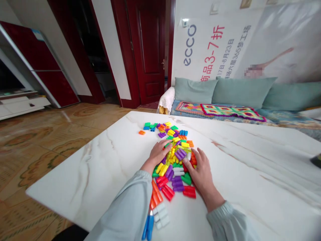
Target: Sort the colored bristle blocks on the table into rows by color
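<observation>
Small bullet-shaped plastic building pieces in many colours lie in a long heap on the white table. My left hand is at the heap's left side, fingers curled together over a green and red piece. Part of that piece is hidden by the fingers. On the opposite side my right hand has its thumb and fingers apart, resting against the heap's edge. Its thumb is close to a purple piece on top. Orange pieces show between its thumb and fingers. Yellow pieces lie near my left wrist.
The marble-patterned table extends to both sides. White joined pieces and blue ones lie at the near end. A lone orange piece sits at the far left. Beyond are a sofa with green cushions and a red door.
</observation>
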{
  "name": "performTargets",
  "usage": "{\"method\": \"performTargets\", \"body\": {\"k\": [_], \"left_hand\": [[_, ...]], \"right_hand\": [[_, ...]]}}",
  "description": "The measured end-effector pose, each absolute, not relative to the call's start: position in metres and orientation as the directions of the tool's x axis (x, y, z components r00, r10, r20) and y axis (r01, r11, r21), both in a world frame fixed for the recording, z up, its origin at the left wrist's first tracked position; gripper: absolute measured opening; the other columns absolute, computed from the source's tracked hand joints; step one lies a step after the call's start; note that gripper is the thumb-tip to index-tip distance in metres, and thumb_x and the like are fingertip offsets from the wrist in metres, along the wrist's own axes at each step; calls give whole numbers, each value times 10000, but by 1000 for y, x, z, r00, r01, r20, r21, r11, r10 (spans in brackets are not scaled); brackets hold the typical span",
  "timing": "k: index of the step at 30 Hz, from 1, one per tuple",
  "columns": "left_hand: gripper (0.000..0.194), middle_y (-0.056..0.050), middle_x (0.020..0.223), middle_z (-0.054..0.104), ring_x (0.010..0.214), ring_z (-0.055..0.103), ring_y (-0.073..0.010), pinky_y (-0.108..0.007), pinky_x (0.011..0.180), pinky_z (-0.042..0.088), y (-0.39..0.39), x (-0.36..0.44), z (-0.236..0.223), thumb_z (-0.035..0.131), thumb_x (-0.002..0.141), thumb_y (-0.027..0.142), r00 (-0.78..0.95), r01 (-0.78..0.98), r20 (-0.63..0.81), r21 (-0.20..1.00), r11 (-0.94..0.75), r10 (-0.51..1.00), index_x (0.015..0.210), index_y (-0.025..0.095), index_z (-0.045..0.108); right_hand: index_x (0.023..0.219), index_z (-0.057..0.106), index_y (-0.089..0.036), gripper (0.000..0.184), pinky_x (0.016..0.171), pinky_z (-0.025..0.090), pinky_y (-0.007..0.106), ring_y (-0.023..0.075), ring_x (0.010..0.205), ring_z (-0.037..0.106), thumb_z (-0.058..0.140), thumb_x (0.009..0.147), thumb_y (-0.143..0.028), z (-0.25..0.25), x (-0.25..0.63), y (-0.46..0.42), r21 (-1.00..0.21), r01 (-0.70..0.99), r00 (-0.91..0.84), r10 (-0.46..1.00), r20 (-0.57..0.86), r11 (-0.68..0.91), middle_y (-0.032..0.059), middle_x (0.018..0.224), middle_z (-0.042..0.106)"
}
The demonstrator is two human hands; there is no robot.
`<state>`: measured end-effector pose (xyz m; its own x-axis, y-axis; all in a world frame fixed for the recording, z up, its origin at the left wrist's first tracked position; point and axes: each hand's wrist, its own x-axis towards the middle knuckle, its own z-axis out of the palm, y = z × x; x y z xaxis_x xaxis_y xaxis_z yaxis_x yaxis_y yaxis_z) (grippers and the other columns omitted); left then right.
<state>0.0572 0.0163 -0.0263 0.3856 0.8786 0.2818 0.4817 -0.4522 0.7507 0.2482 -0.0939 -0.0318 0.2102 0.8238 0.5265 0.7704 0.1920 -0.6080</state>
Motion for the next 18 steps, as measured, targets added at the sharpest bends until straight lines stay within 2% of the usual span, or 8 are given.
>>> {"method": "performTargets", "body": {"k": [2,3,4,6,8,11,14,18], "left_hand": [[559,-71,1407,545,1348,436,-256,-424,1177,238,17,56,-27,360,941,575,386,433,277,788,-438,880,1303,219,592],[572,-69,1415,539,1357,428,-252,-416,1180,237,18,55,-27,349,942,584,376,397,274,816,-421,885,1312,216,584],[588,-69,1418,538,1361,426,-248,-406,1179,246,18,53,-28,341,941,598,363,350,272,846,-401,891,1319,215,578],[617,-69,1403,554,1355,438,-244,-395,1169,279,19,50,-30,321,939,626,341,244,268,900,-361,901,1321,213,575],[628,-70,1377,579,1346,452,-246,-400,1161,295,19,47,-30,305,940,636,335,156,266,931,-331,904,1310,212,585],[626,-68,1352,601,1333,469,-255,-407,1158,299,18,43,-30,303,942,635,346,97,258,946,-308,902,1273,208,619],[641,-64,1335,615,1318,486,-267,-408,1153,306,16,41,-27,308,932,650,362,97,247,949,-299,899,1239,202,648],[656,-69,1336,613,1316,485,-260,-400,1161,290,15,42,-23,283,936,649,376,156,259,929,-336,890,1208,194,669]], "right_hand": [[1298,519,-228,483,1087,304,587,339,1326,393,501,912,-517,-13,232,-115,-517,799,94,783,614,309,142,1393,470],[1293,521,-255,438,1107,282,570,320,1316,409,510,921,-487,-5,220,-129,-467,778,-55,786,616,420,121,1379,489],[1263,539,-264,408,1116,285,543,303,1279,450,529,917,-480,2,208,-142,-411,720,-235,754,613,559,112,1339,523],[1195,570,-267,370,1143,282,477,259,1229,495,560,902,-492,6,182,-168,-319,532,-598,615,513,784,77,1251,585],[1101,594,-268,282,1155,282,415,216,1228,490,539,921,-479,-2,161,-184,-206,368,-765,421,487,907,34,1187,620],[1035,607,-253,225,1156,275,429,222,1303,417,521,939,-437,-21,150,-188,-110,344,-823,356,442,932,47,1242,591],[996,612,-212,141,1157,267,468,241,1287,429,535,933,-312,-23,162,-180,-118,495,-783,500,370,861,82,1235,587],[921,604,-208,100,1158,262,499,209,1149,522,508,928,-184,-7,182,-174,-182,640,-666,657,353,746,58,1128,632]]}}
